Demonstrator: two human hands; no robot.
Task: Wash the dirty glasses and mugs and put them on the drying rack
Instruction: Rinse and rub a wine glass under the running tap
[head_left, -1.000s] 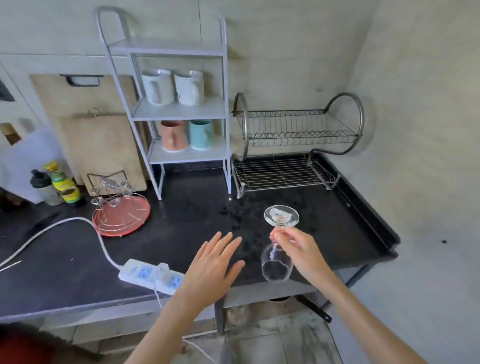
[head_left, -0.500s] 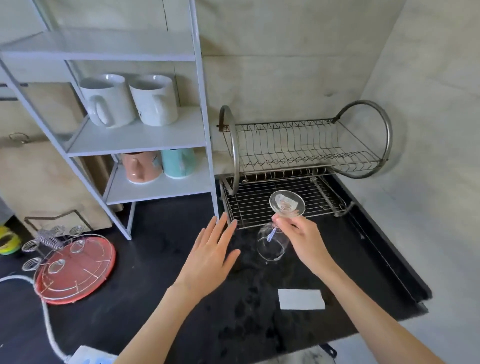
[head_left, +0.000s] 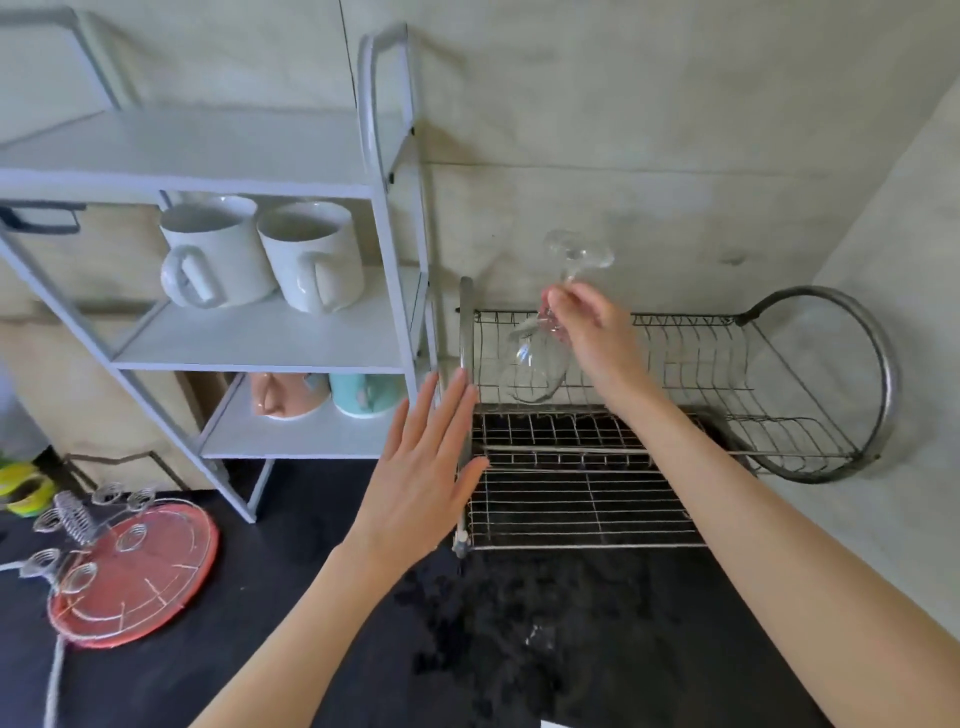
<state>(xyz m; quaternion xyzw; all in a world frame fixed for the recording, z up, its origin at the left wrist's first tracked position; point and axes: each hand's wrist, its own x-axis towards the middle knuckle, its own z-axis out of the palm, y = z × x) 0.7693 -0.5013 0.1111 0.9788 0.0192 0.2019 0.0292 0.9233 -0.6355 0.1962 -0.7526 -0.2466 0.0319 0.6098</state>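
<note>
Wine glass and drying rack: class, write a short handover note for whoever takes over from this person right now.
Right hand pinches the stem of the wine glass, upside down, above the drying rack.
Left hand is open, holding nothing, beside the rack's left end.
Done: the glass has reached the rack, not yet set down.
Left: put it on the rack, which holds nothing. Four mugs sit on the white shelf; whether they need washing cannot be told.

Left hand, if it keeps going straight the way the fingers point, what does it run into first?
Most likely the drying rack: the left hand is flat, fingers aimed up and forward at the rack's upright left end hoop. Depth is unclear, so it might pass beside it.
</note>
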